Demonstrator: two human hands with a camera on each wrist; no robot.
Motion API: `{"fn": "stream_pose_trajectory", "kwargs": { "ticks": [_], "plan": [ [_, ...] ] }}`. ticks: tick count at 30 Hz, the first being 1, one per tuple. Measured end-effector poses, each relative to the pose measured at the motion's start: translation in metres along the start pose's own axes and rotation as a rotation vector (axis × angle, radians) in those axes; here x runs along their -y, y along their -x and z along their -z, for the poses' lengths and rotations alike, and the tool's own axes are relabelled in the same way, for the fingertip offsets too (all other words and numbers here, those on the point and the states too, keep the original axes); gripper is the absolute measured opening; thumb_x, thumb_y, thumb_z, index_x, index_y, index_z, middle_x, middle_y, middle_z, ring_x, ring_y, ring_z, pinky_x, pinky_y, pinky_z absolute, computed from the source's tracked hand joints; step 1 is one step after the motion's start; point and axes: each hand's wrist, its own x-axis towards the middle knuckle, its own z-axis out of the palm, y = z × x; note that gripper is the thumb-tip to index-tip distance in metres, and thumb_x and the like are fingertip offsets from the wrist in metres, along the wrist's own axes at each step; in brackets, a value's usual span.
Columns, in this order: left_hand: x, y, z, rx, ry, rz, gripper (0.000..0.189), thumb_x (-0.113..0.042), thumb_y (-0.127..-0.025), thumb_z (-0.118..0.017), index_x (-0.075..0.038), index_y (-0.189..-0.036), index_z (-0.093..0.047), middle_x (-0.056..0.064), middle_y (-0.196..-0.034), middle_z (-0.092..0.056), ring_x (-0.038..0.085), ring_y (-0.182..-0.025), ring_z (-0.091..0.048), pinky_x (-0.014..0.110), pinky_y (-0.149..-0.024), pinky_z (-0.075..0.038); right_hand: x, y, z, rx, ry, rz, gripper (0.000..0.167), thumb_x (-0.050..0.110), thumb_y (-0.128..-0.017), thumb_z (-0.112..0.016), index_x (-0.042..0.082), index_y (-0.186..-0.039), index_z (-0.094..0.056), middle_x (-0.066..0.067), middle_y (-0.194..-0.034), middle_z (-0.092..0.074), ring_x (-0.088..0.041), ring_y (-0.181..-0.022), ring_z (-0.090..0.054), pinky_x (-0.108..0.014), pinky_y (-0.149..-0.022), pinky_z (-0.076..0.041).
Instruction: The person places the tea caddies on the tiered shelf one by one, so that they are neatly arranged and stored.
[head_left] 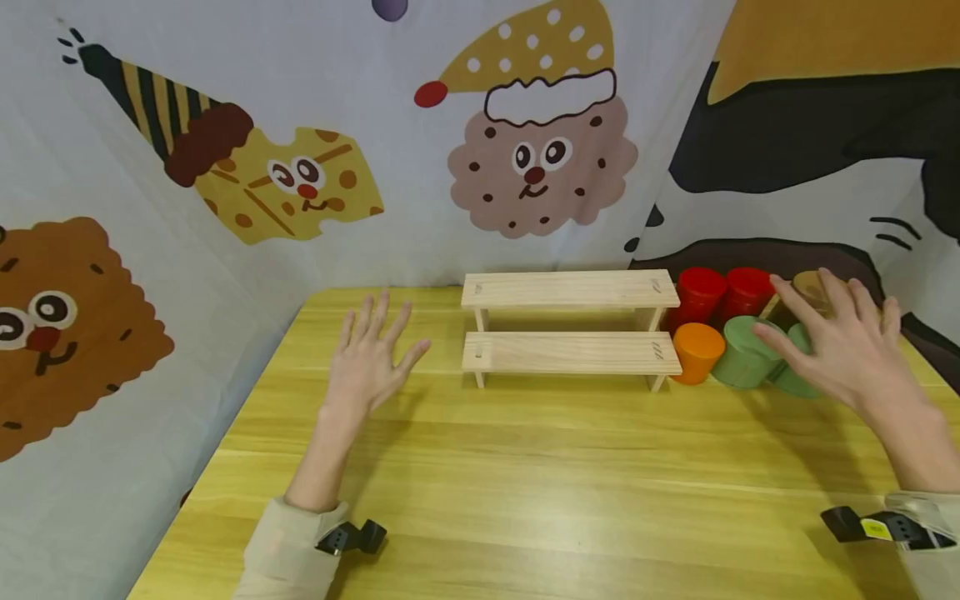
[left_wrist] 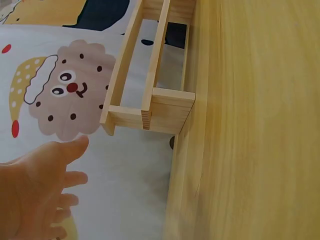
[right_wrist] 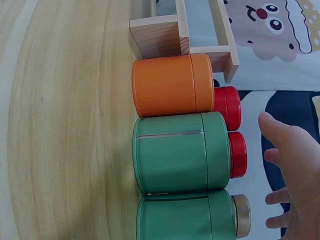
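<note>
My left hand [head_left: 367, 358] hovers above the table with fingers spread, holding nothing, to the left of a two-step wooden rack [head_left: 572, 353]. In the left wrist view the thumb points toward the end of that rack [left_wrist: 172, 112]. My right hand [head_left: 851, 350], fingers apart, is over a group of round lidded canisters. A green canister [right_wrist: 170, 152] and a second green one [right_wrist: 175, 217] stand beside an orange canister [right_wrist: 165, 86]. Behind them are two red canisters [head_left: 701, 292] and a gold one [head_left: 808, 285], partly hidden by the hand.
Both rack steps are bare, and the orange canister stands close against the rack's right end. A yellow wooden table [head_left: 525, 492] carries everything. Behind and at the left hangs a white cloth [head_left: 405, 167] printed with cartoon biscuits and cheese.
</note>
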Motion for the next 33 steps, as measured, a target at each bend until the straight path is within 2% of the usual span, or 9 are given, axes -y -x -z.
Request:
{"fn": "stream_pose_trajectory", "kwargs": {
  "ticks": [12,21,27,33],
  "plan": [
    [-0.004,-0.003,-0.003,-0.011,0.014,-0.02,0.074,-0.062,-0.104,-0.036,-0.016,-0.161,-0.026,0.016,-0.167,-0.011,0.035,-0.153,-0.007,0.051,-0.122,0.0,-0.008,0.004,0.002,-0.024,-0.022,-0.01,0.085,0.071,-0.098,-0.04,0.027,-0.164,-0.009,-0.034,-0.161,0.001,-0.061,-0.143,0.0,-0.074,-0.11,0.012],
    [-0.01,-0.005,-0.006,-0.041,0.036,-0.045,0.072,-0.059,-0.105,-0.038,-0.014,-0.16,-0.03,0.019,-0.165,-0.018,0.04,-0.152,-0.013,0.055,-0.121,-0.01,-0.013,0.008,0.007,-0.05,-0.082,-0.02,0.083,0.065,-0.1,-0.04,0.016,-0.162,-0.017,-0.032,-0.162,0.001,-0.059,-0.144,-0.002,-0.069,-0.113,0.012],
    [-0.012,-0.006,-0.008,-0.068,0.064,-0.051,0.069,-0.057,-0.105,-0.04,-0.014,-0.159,-0.034,0.019,-0.164,-0.022,0.042,-0.15,-0.018,0.059,-0.119,-0.017,-0.022,0.012,0.007,-0.094,-0.11,0.005,0.082,0.06,-0.101,-0.044,0.01,-0.161,-0.02,-0.034,-0.162,-0.003,-0.061,-0.143,-0.008,-0.07,-0.114,0.005],
    [-0.015,-0.008,-0.011,-0.093,0.107,-0.053,0.067,-0.055,-0.106,-0.04,-0.014,-0.158,-0.036,0.021,-0.161,-0.028,0.044,-0.146,-0.028,0.061,-0.116,-0.024,-0.029,0.015,0.005,-0.14,-0.18,0.029,0.077,0.052,-0.102,-0.049,0.01,-0.161,-0.022,-0.038,-0.158,-0.013,-0.064,-0.137,-0.019,-0.075,-0.111,-0.007]
  ]
}}
